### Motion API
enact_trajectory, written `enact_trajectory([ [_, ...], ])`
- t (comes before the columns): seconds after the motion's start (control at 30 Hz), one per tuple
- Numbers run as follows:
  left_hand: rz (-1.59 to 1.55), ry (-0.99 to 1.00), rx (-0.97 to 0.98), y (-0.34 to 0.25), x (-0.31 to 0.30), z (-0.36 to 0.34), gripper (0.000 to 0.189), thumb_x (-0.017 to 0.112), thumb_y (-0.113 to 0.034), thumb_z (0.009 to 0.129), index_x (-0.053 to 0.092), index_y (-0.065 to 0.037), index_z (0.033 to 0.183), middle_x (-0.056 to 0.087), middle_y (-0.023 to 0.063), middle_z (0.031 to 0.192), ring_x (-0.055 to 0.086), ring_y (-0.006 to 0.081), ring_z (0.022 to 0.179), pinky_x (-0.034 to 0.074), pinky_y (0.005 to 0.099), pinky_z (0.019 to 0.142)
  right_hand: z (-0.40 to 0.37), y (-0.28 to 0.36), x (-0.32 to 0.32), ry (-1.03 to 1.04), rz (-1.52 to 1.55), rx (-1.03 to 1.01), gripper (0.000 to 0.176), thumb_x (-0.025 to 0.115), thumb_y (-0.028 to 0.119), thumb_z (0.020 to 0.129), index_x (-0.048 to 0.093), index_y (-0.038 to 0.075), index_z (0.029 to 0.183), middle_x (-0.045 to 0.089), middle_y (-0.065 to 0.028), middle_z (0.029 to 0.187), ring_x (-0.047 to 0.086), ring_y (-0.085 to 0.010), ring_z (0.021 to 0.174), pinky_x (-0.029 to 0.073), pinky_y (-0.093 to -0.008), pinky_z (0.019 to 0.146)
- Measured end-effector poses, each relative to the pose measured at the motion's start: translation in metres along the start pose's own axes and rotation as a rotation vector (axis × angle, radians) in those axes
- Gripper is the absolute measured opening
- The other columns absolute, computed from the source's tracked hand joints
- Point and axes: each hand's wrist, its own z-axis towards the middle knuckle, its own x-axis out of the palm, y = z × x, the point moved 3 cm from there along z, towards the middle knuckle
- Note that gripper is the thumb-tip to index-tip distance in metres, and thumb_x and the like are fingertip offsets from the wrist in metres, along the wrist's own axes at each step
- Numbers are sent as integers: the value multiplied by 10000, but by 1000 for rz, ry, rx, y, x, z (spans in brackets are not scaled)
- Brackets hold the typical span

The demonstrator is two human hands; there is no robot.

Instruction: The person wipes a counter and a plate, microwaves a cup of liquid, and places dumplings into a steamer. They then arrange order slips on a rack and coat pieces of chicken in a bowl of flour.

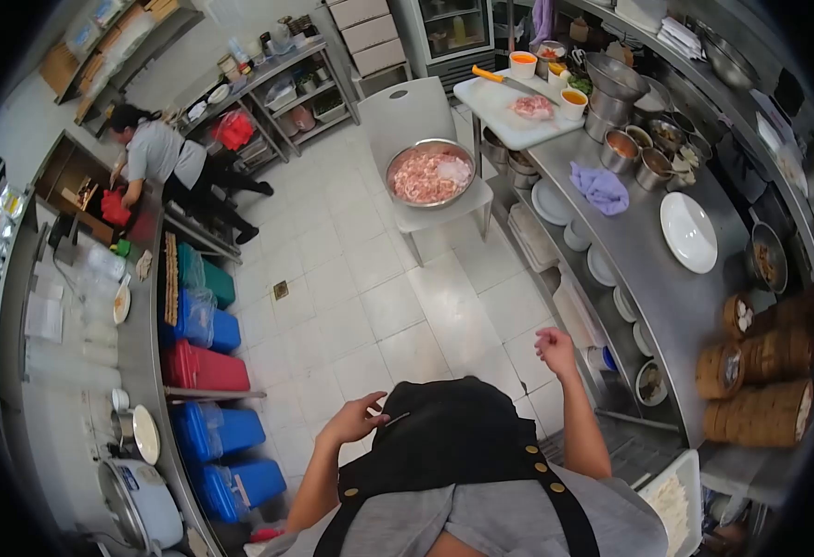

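Note:
My left hand (356, 418) hangs beside the black apron (453, 422) I wear, its fingers loosely bent and apart. Close to its fingertips a thin, light-coloured, stick-like thing (397, 420) lies against the apron; it appears separate from the hand. My right hand (555, 353) is raised over the floor near the steel counter, fingers half curled and apart, with nothing visible in it. Ahead, a large metal bowl (430, 174) of raw, pinkish chopped meat rests on a pale plastic chair (412, 116).
Along the right counter (625, 227) are a white cutting board (481, 97) with meat and a knife (514, 84), a purple cloth (600, 188), a white oval plate (688, 232) and bamboo steamers (750, 413). Lidded bins (207, 367) line the left. A co-worker (180, 158) bends over the far-left counter.

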Motion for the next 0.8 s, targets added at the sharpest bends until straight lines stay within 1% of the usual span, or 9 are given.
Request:
enact_trajectory([
  [0.03,-108,-24,16,-5,-8,14,506,655,-306,843,500,-84,1270,652,145,1009,646,255,841,509,347,764,30,17,6,12,28,-1,207,531,-8,765,636,12,942,604,-52,668,575,-112,546,449,-246,449],
  [0.1,-88,-240,-89,23,-22,72,185,677,-196,786,676,-12,804,637,118,655,614,190,597,500,329,595,82,30,21,37,108,94,220,532,-19,761,624,16,958,606,-60,689,571,-115,545,448,-242,434],
  [0.23,-53,-485,-173,59,-101,161,179,600,-61,690,499,3,557,516,96,476,517,165,419,445,342,413,173,13,91,104,-2,222,234,568,-14,744,620,19,970,614,-72,710,577,-127,536,468,-247,435],
  [0.47,-360,-439,44,6,-358,339,97,540,60,725,536,-3,800,563,72,708,588,156,617,554,308,504,286,-3,249,117,271,439,237,550,-15,755,622,31,976,636,-75,756,595,-141,545,490,-263,454],
  [0.57,-97,-338,153,29,-441,503,151,582,7,737,578,-7,888,598,80,759,608,170,654,518,300,540,335,-62,298,-30,394,480,214,530,8,756,623,22,949,635,-85,756,606,-162,554,498,-282,456],
  [0.6,196,-339,439,67,-470,591,190,597,0,731,583,4,921,607,93,775,609,172,631,505,289,526,355,-71,304,-74,127,526,225,519,24,755,628,23,952,638,-97,758,611,-175,553,507,-293,462],
  [0.63,104,-171,193,8,-477,592,190,584,-14,771,578,-16,960,603,79,836,594,157,669,523,301,569,353,-77,326,-54,-130,650,238,507,39,754,633,25,955,641,-109,759,615,-189,552,515,-304,469],
  [0.7,211,-133,424,-24,-503,659,261,602,13,737,574,-4,996,603,101,919,605,185,726,502,308,631,347,-29,340,-96,-102,935,279,496,82,744,652,59,974,648,-123,803,633,-209,580,532,-325,493],
  [0.8,203,-148,633,-87,-523,712,285,613,20,732,568,7,1013,603,121,950,610,207,747,494,318,630,366,5,360,-136,-163,752,325,494,126,718,673,109,990,657,-137,962,667,-229,721,548,-352,629],
])
